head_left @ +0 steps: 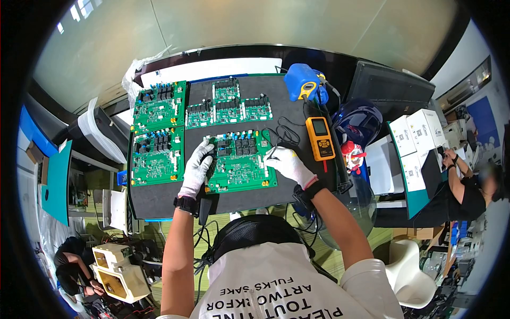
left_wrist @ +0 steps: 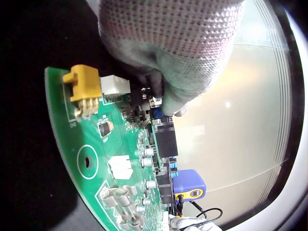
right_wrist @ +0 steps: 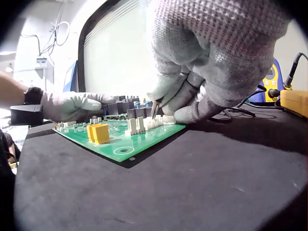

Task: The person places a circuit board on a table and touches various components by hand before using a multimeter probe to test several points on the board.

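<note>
A large green circuit board point(head_left: 241, 173) lies on the dark mat, with black relays and blue parts along its far side. At its left edge is my gloved left hand point(head_left: 197, 169), fingers curled at a dark, part-covered piece; in the left wrist view the glove point(left_wrist: 178, 53) hides what the fingertips hold. My gloved right hand point(head_left: 289, 166) is over the right edge. In the right wrist view that hand point(right_wrist: 207, 62) pinches metal tweezers point(right_wrist: 155, 109), whose tips are down at the white connectors point(right_wrist: 136, 125). A yellow connector point(right_wrist: 98, 134) stands near the board's corner.
Two large boards point(head_left: 156, 154) lie at the left, and several smaller boards point(head_left: 228, 110) lie behind. An orange meter point(head_left: 320, 139), a blue soldering station point(head_left: 303, 80) and a black cable point(head_left: 287, 135) are on the right. Another person point(head_left: 470, 186) sits farther right.
</note>
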A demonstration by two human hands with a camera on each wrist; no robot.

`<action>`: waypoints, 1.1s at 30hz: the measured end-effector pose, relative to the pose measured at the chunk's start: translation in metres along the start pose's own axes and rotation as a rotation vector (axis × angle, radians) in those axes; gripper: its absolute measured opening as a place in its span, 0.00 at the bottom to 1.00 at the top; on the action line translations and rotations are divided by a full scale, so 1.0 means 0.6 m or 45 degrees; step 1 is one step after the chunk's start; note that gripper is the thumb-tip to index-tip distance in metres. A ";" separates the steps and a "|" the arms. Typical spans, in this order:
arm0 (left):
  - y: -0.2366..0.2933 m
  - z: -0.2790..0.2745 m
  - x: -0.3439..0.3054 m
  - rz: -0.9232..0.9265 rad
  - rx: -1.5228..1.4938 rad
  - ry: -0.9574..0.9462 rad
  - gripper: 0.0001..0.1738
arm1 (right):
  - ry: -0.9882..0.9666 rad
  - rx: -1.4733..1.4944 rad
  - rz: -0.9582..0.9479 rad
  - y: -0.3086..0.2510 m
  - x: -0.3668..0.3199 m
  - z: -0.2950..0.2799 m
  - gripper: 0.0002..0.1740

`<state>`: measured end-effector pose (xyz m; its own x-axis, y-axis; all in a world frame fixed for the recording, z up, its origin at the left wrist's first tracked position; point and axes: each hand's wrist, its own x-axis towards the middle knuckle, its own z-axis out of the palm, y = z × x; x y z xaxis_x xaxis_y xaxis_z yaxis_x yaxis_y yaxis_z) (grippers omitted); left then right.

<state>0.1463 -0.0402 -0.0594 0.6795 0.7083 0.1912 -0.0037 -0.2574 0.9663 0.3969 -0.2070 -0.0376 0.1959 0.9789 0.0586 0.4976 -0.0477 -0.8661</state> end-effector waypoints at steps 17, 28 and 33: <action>-0.006 -0.001 0.001 0.006 -0.031 -0.014 0.19 | 0.019 -0.068 -0.041 0.002 0.002 0.004 0.10; -0.004 0.001 0.000 -0.044 -0.034 0.020 0.19 | 0.012 -0.065 0.008 -0.007 0.001 0.001 0.11; -0.001 0.001 0.000 -0.038 -0.012 0.010 0.18 | 0.036 -0.003 -0.040 0.000 0.000 0.003 0.10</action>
<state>0.1466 -0.0402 -0.0600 0.6738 0.7205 0.1637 0.0095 -0.2299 0.9732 0.3953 -0.2067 -0.0388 0.2040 0.9739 0.1000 0.5058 -0.0174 -0.8625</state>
